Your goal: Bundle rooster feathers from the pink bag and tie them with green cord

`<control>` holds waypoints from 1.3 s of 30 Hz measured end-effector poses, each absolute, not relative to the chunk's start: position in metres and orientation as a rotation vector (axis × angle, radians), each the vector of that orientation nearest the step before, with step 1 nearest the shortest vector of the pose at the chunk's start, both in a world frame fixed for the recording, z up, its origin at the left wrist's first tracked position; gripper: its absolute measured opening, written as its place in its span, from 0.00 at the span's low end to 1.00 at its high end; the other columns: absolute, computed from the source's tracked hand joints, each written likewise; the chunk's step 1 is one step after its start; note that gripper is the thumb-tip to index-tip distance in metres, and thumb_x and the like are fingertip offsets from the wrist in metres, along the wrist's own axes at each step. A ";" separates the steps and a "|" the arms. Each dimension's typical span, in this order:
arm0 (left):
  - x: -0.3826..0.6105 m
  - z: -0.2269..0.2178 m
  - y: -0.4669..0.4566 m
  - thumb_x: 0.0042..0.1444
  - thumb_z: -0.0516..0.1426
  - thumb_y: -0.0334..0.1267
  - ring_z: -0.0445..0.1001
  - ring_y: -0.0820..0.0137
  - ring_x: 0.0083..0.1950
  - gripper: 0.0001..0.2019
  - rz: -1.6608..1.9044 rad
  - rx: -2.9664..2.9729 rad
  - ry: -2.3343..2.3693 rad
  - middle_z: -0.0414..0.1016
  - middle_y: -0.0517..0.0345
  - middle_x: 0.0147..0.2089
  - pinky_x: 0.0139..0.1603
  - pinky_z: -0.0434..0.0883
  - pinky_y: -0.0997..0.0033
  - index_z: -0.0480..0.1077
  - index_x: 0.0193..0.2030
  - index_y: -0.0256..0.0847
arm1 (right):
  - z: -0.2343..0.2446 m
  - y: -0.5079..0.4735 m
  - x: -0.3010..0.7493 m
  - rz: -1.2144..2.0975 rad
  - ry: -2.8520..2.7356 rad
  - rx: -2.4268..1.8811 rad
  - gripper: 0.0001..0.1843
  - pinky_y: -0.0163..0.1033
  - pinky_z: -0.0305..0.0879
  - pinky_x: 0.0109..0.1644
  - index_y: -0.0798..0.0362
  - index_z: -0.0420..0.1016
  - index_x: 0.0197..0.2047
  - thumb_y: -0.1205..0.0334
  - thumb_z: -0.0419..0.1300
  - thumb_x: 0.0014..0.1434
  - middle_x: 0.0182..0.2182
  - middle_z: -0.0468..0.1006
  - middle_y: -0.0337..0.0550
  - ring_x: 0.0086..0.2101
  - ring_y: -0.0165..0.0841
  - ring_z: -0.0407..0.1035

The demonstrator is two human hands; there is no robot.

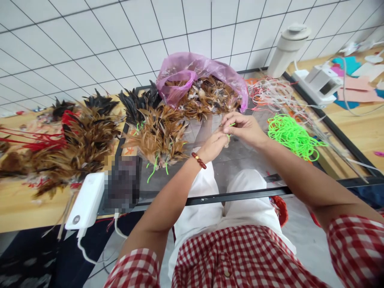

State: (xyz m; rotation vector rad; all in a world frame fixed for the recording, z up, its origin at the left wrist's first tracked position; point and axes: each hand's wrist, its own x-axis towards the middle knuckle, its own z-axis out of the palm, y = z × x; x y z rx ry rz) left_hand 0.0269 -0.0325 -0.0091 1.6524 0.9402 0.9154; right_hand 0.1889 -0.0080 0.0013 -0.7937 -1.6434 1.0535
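My left hand (213,145), with a dark red bead bracelet (199,160) on the wrist, is closed in front of me above the glass tabletop (237,156). A short piece of bright green cord (228,137) shows at its fingertips. My right hand (244,127) meets it from the right, thumb and forefinger pinched on the same cord. Whatever else lies inside the fingers is hidden. Left of my hands lies a pile of brown feather bundles (163,136), some with green cord ends. A heap of loose green cord (292,136) lies to the right.
A pink plastic bag (207,66) full of brown feathers stands behind my hands. Clear and red cords (276,94), a white bottle (288,50) and a white power strip (310,86) are at the right. More feathers (87,136) and a white power bank (85,200) lie left.
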 end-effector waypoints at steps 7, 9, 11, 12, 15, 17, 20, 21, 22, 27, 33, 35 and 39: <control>0.028 -0.014 -0.030 0.64 0.49 0.35 0.69 0.70 0.41 0.16 1.060 1.721 1.018 0.69 0.56 0.35 0.50 0.67 0.69 0.63 0.24 0.41 | 0.000 -0.006 0.189 1.163 -1.501 -0.863 0.26 0.37 0.67 0.34 0.51 0.79 0.32 0.36 0.72 0.48 0.30 0.77 0.40 0.29 0.29 0.67; 0.026 -0.017 -0.028 0.65 0.48 0.34 0.68 0.70 0.40 0.16 1.118 1.671 1.034 0.66 0.58 0.34 0.49 0.66 0.70 0.61 0.24 0.42 | 0.001 -0.006 0.189 1.195 -1.476 -0.873 0.26 0.36 0.65 0.32 0.51 0.80 0.35 0.36 0.72 0.49 0.29 0.77 0.39 0.27 0.27 0.65; 0.024 -0.018 -0.025 0.66 0.47 0.35 0.68 0.70 0.41 0.16 1.154 1.650 1.048 0.65 0.58 0.34 0.49 0.66 0.70 0.60 0.25 0.42 | 0.002 -0.007 0.188 1.223 -1.505 -0.853 0.26 0.37 0.67 0.34 0.51 0.80 0.36 0.37 0.73 0.48 0.30 0.78 0.39 0.27 0.28 0.67; 0.023 -0.018 -0.025 0.66 0.48 0.36 0.68 0.70 0.41 0.16 1.163 1.655 1.055 0.65 0.58 0.34 0.50 0.66 0.70 0.60 0.25 0.42 | 0.003 -0.008 0.188 1.229 -1.530 -0.839 0.26 0.38 0.68 0.35 0.51 0.80 0.34 0.37 0.74 0.47 0.30 0.78 0.40 0.29 0.29 0.69; 0.022 -0.017 -0.024 0.67 0.49 0.38 0.68 0.70 0.42 0.16 1.156 1.696 1.075 0.67 0.57 0.35 0.52 0.66 0.70 0.63 0.26 0.42 | 0.006 -0.010 0.187 1.189 -1.599 -0.805 0.25 0.42 0.71 0.40 0.51 0.78 0.30 0.37 0.73 0.47 0.28 0.78 0.41 0.31 0.33 0.72; 0.022 -0.018 -0.025 0.67 0.51 0.41 0.69 0.70 0.44 0.16 1.165 1.693 1.075 0.69 0.57 0.36 0.53 0.66 0.70 0.66 0.27 0.41 | 0.007 -0.010 0.188 1.129 -1.630 -0.798 0.25 0.43 0.71 0.42 0.51 0.77 0.29 0.37 0.72 0.49 0.28 0.77 0.42 0.33 0.34 0.72; 0.023 -0.021 -0.023 0.64 0.57 0.45 0.70 0.70 0.46 0.16 1.249 1.585 1.032 0.71 0.57 0.38 0.55 0.67 0.70 0.68 0.27 0.40 | 0.004 -0.008 0.190 1.003 -1.664 -0.793 0.24 0.43 0.71 0.45 0.51 0.78 0.28 0.37 0.71 0.51 0.30 0.77 0.43 0.36 0.35 0.72; 0.023 -0.023 -0.022 0.62 0.59 0.46 0.70 0.70 0.47 0.15 1.277 1.524 1.017 0.72 0.57 0.39 0.55 0.67 0.69 0.69 0.27 0.40 | 0.003 -0.007 0.191 0.968 -1.669 -0.791 0.24 0.43 0.71 0.45 0.51 0.78 0.28 0.38 0.72 0.51 0.32 0.77 0.43 0.37 0.34 0.72; 0.023 -0.024 -0.021 0.60 0.61 0.46 0.71 0.70 0.47 0.15 1.298 1.457 1.003 0.72 0.57 0.39 0.56 0.67 0.69 0.69 0.27 0.40 | 0.001 -0.006 0.192 0.955 -1.671 -0.788 0.24 0.42 0.71 0.45 0.51 0.78 0.30 0.38 0.73 0.50 0.33 0.77 0.43 0.37 0.34 0.72; 0.023 -0.024 -0.019 0.55 0.64 0.44 0.73 0.72 0.46 0.11 1.295 1.207 0.914 0.75 0.57 0.40 0.55 0.69 0.68 0.73 0.28 0.39 | -0.003 -0.006 0.193 1.111 -1.616 -0.771 0.26 0.42 0.73 0.46 0.49 0.81 0.42 0.41 0.75 0.47 0.38 0.80 0.43 0.39 0.34 0.73; 0.021 -0.020 -0.019 0.51 0.67 0.41 0.74 0.73 0.45 0.10 1.319 1.162 0.887 0.75 0.58 0.38 0.53 0.70 0.69 0.74 0.26 0.39 | 0.002 -0.008 0.192 1.005 -1.605 -0.774 0.18 0.46 0.73 0.49 0.50 0.82 0.31 0.44 0.75 0.48 0.33 0.81 0.44 0.38 0.36 0.75; 0.019 -0.020 -0.019 0.50 0.68 0.42 0.74 0.72 0.47 0.11 1.342 1.229 0.907 0.76 0.56 0.40 0.54 0.70 0.67 0.75 0.26 0.39 | 0.002 -0.009 0.191 0.980 -1.590 -0.806 0.19 0.45 0.73 0.46 0.51 0.81 0.29 0.44 0.75 0.47 0.31 0.81 0.44 0.36 0.36 0.74; 0.017 -0.015 -0.021 0.52 0.68 0.42 0.75 0.70 0.45 0.09 1.452 1.501 1.076 0.75 0.53 0.41 0.52 0.71 0.65 0.77 0.28 0.40 | 0.000 -0.014 0.186 0.919 -1.524 -0.884 0.18 0.40 0.70 0.38 0.52 0.80 0.29 0.47 0.77 0.46 0.29 0.79 0.42 0.31 0.32 0.71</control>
